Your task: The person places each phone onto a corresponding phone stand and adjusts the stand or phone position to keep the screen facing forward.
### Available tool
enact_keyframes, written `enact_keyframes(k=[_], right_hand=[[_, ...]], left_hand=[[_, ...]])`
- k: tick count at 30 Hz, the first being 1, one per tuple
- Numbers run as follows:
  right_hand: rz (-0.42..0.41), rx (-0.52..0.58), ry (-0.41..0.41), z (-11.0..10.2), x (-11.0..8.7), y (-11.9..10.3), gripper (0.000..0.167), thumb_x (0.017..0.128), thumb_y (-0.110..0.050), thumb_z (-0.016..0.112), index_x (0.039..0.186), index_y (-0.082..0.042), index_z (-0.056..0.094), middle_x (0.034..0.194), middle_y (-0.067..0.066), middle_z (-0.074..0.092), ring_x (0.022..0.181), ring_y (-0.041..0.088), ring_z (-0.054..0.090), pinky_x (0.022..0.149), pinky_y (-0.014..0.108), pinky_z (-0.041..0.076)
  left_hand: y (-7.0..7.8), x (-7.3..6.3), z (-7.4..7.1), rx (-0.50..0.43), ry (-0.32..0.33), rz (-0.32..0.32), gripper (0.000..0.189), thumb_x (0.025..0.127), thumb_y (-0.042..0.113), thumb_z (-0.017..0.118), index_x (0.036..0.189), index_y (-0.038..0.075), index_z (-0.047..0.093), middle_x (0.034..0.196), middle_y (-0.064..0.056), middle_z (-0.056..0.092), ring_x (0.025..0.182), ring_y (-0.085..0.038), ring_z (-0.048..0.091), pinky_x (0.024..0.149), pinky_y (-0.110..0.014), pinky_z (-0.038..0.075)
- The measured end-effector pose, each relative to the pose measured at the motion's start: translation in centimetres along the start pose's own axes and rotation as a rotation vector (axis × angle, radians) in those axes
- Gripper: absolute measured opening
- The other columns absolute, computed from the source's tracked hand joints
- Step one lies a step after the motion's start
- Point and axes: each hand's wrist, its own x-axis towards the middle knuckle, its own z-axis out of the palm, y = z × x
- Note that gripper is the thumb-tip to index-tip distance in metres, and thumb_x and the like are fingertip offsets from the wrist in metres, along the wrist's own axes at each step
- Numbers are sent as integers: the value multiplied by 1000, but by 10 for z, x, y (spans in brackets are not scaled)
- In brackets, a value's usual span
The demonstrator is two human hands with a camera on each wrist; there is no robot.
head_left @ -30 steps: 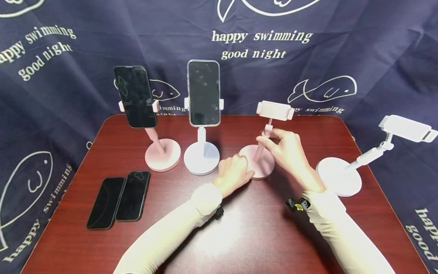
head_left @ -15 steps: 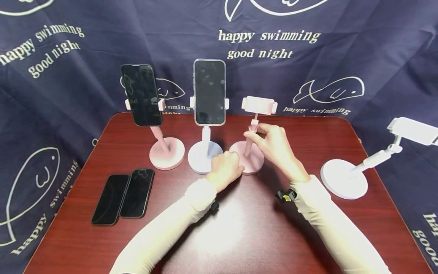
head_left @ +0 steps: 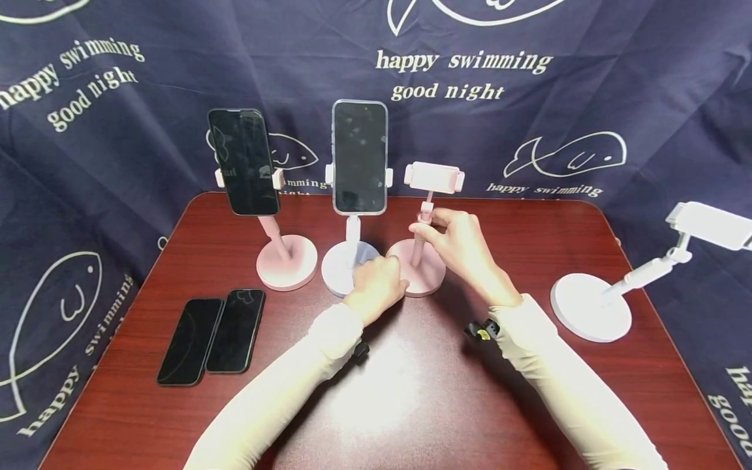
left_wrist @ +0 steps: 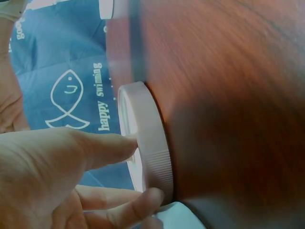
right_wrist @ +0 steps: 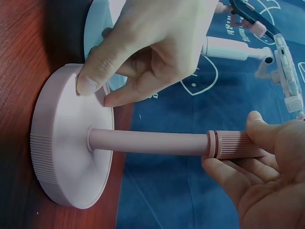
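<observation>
A pink phone stand (head_left: 433, 277) with a bare clamp (head_left: 433, 177) on top stands on the table between both hands. My left hand (head_left: 375, 286) holds the left edge of its round base, the thumb lying on the top face and the fingers at the rim (left_wrist: 155, 138). My right hand (head_left: 461, 245) grips the ribbed collar (right_wrist: 233, 144) high on its pole (right_wrist: 152, 142). Right beside it stands a pale stand (head_left: 336, 269) with a phone (head_left: 360, 156) upright in its clamp; my left hand covers part of that base.
Further left, another pink stand (head_left: 296, 264) bears a dark phone (head_left: 247, 163). Two phones, one (head_left: 190, 339) beside the other (head_left: 237, 329), lie flat at the table's left. A white stand (head_left: 576, 307) with a bare clamp leans at the right. Printed cloth (head_left: 470, 117) hangs behind the table.
Both hands have slid the pink stand leftward, right up to the pale one, keeping their hold on base and collar. The other stands and the flat phones stay put; the head view shifted slightly.
</observation>
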Motion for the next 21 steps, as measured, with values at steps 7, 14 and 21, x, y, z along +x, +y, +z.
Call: enact_keyframes(k=[7,14,21], right_hand=[[-12,-7,-3,3,1,-1,17,90,-21,81,97,-7,78,91,7,80,85,23,76,74,37,55],[-14,-15,-18,4,2,-3,17,92,-23,79,98,-7,77,88,6,79,77,20,71,72,36,54],[16,0,-41,3,0,-5,16,94,-19,76,102,-5,76,94,7,79,91,23,76,84,43,59]], left_hand=[[-7,3,-3,-42,-40,-32,36,89,42,77,106,11,69,102,-12,77,91,-33,74,72,-47,58],[-7,2,-3,-38,-52,-45,46,89,46,77,116,10,66,105,-13,76,94,-34,74,75,-48,58],[-5,0,-3,-17,-54,-32,55,87,54,77,117,9,65,105,-12,76,96,-33,75,75,-46,58]])
